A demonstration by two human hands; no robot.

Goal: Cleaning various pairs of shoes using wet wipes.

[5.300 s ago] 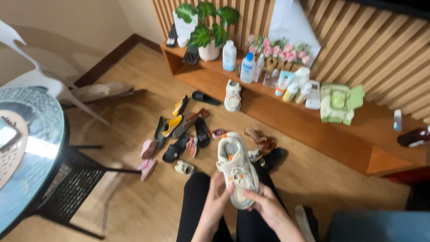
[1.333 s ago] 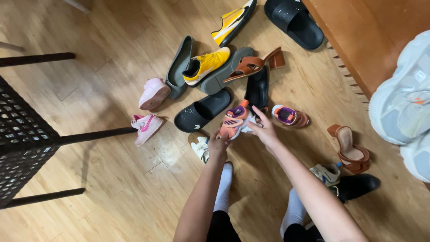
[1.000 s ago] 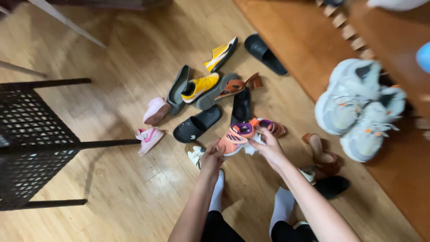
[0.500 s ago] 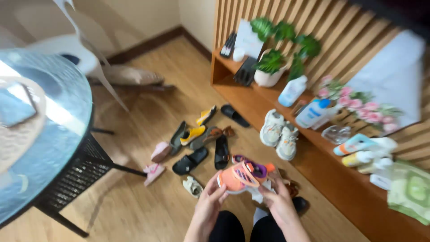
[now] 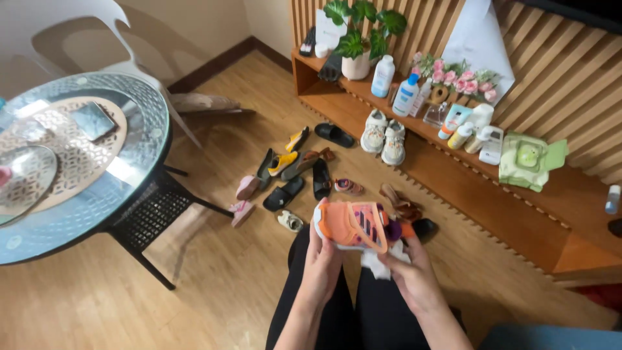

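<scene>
Holding one small orange sneaker [image 5: 353, 225] with dark stripes at the lower middle of the frame, I have my left hand [image 5: 322, 262] wrapped around its toe end, fingers closed on the sole side. My right hand [image 5: 408, 275] is curled shut under the heel end, pinching one crumpled white cloth [image 5: 379, 262] against the shoe. Both forearms rise from the bottom edge, over my two legs in black trousers.

Just above the sneaker, in the middle of the frame, loose footwear is scattered on the wooden floor [image 5: 214, 285]: one matching orange and purple sneaker [image 5: 348, 187], two black slides [image 5: 283, 194] lying near each other, a third black slide [image 5: 334, 135] higher up by the shelf, two yellow shoes [image 5: 283, 162], two pink shoes [image 5: 244, 199], one tiny white shoe [image 5: 289, 221] and a pair of brown sandals [image 5: 400, 202]. Some overlap, so I cannot count every piece for certain.

On the low wooden shelf [image 5: 492, 188] running from upper middle to right, one pair of white sneakers [image 5: 384, 133] stands side by side. Behind them I count one potted plant [image 5: 358, 39], two white bottles with blue on them [image 5: 395, 87], one bunch of pink flowers [image 5: 453, 74] and one green packet of wipes [image 5: 528, 159].

At the left sits one round glass table [image 5: 71, 168], with one white chair [image 5: 58, 32] at the upper left.
</scene>
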